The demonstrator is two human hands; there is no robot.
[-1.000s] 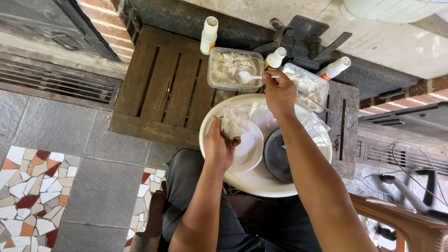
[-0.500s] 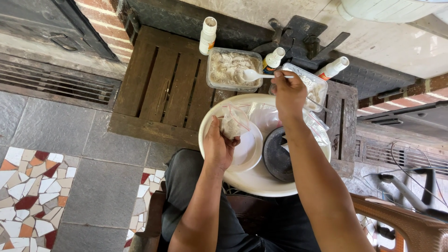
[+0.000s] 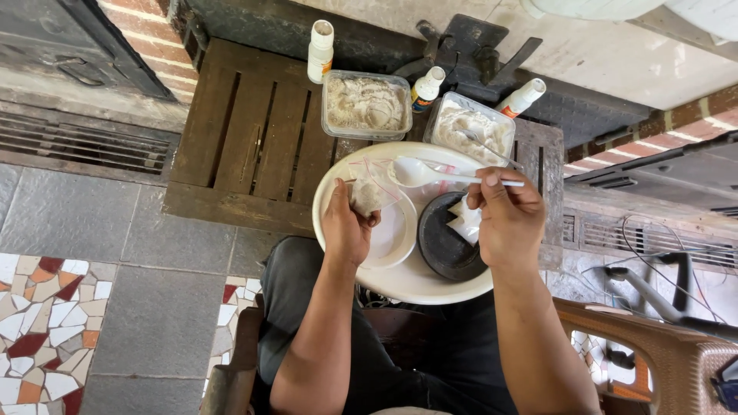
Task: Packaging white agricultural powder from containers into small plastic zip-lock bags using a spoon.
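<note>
Right now a small clear plastic bag [image 3: 367,192], partly filled with pale powder, sits in the left hand [image 3: 347,224], whose fingers are curled shut around it over the left part of a big white tray [image 3: 400,288]. To its right, the right hand [image 3: 503,215] pinches the handle of a white plastic spoon [image 3: 419,174]; the spoon lies nearly level, its long axis running left to right, with the bowl end pointing toward the bag and just beside its open top. Of the two, the left hand is nearer the bag.

Under the bag rests a small white dish [image 3: 392,234], and a dark round bowl [image 3: 450,238] sits below the right hand. Beyond the tray stand two clear tubs of powder [image 3: 365,104] [image 3: 470,129] and three small white bottles [image 3: 320,51] on a slatted wooden counter [image 3: 246,131]. Nothing lies between spoon and bag.
</note>
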